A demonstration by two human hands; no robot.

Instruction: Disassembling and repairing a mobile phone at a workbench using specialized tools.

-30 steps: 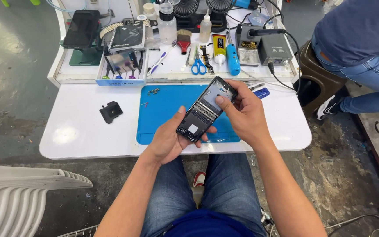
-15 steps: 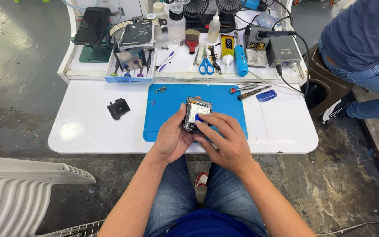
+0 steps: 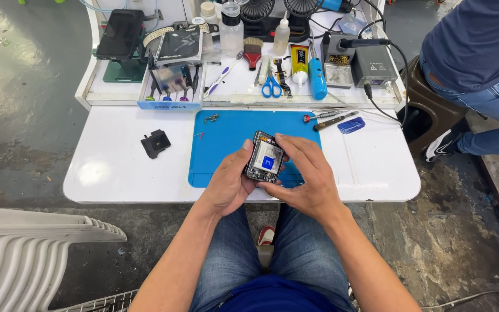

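An opened phone (image 3: 265,157), its insides showing with a blue part in the middle, is held over the near edge of the blue work mat (image 3: 226,138). My left hand (image 3: 229,182) grips its left side, thumb up along the edge. My right hand (image 3: 307,173) holds its right side, fingers curled over the top and lower edge. A small black square part (image 3: 155,143) lies on the white table (image 3: 116,173) to the left of the mat.
Two screwdrivers (image 3: 326,117) and a blue pick (image 3: 352,125) lie at the mat's far right. The back shelf holds scissors (image 3: 271,86), a brush, bottles, a tool tray (image 3: 171,86), a soldering station (image 3: 375,65). Another person sits at right (image 3: 480,63). White chair (image 3: 36,254) at lower left.
The phone has been turned from screen side up to open back up and lowered nearer the mat. Both hands closed in around it.
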